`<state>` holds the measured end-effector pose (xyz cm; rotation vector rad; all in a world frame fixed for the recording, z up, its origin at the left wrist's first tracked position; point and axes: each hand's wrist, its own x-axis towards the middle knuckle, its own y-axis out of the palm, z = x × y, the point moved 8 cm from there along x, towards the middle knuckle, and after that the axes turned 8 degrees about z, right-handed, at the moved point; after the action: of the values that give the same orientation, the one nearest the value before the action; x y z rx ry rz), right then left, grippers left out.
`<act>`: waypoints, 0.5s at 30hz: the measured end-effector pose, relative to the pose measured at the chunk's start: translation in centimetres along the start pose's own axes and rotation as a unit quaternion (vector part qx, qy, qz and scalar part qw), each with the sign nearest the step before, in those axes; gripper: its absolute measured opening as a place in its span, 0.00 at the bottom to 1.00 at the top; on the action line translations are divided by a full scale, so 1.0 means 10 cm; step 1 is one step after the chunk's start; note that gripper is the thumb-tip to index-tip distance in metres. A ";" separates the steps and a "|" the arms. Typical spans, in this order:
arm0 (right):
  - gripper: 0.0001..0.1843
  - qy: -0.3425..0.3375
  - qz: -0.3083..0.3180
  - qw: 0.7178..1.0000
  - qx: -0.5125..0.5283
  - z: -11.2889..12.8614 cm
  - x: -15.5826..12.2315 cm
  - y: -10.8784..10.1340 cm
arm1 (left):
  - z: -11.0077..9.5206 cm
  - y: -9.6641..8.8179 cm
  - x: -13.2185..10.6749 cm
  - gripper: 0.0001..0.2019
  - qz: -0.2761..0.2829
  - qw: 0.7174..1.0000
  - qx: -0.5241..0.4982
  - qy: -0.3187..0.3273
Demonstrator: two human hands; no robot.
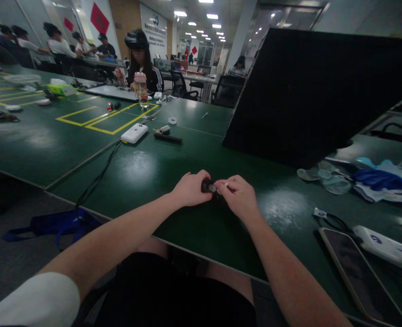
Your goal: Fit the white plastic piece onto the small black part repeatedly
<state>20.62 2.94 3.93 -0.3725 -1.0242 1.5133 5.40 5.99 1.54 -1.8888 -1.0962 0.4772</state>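
My left hand (pixel 191 189) is closed around a small dark round part (pixel 205 185) with a grey metallic disc on its face, just above the green table (pixel 194 231). Beside it, the fingers of my right hand (pixel 240 196) pinch a small pale piece (pixel 226 185) against or very near the dark part. Its exact kind is too small to make out. Farther off on the table lie a black bar (pixel 169 137), a small silver cylinder (pixel 164 130) and a clear ring (pixel 172 120).
A large black panel (pixel 310 95) stands tilted at the right. Near it lie clear plastic blades (pixel 333 179), blue-white gloves (pixel 379 181), a phone (pixel 360 272) and a white power bank (pixel 386 247). A cabled white device (pixel 134 133) lies left. Across sits a person behind a bottle (pixel 141 93).
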 end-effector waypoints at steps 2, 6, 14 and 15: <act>0.15 -0.002 0.003 1.000 -0.001 0.01 0.00 0.00 | 0.00 -0.01 0.00 0.21 0.001 1.000 -0.002 -0.003; 0.13 0.001 0.000 1.000 -0.003 0.03 -0.01 -0.02 | 0.00 -0.02 -0.01 0.21 0.002 1.000 -0.014 -0.007; 0.12 -0.004 0.012 1.000 -0.006 0.09 -0.02 -0.03 | 0.03 -0.03 -0.01 0.21 0.000 1.000 -0.022 -0.015; 0.12 -0.007 0.016 1.000 -0.006 0.09 -0.02 -0.03 | 0.03 -0.03 -0.01 0.21 0.000 1.000 -0.022 -0.014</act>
<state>20.18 2.40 4.65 -0.3885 -1.0425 1.5413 5.01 6.14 1.62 -1.9255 -1.1328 0.4844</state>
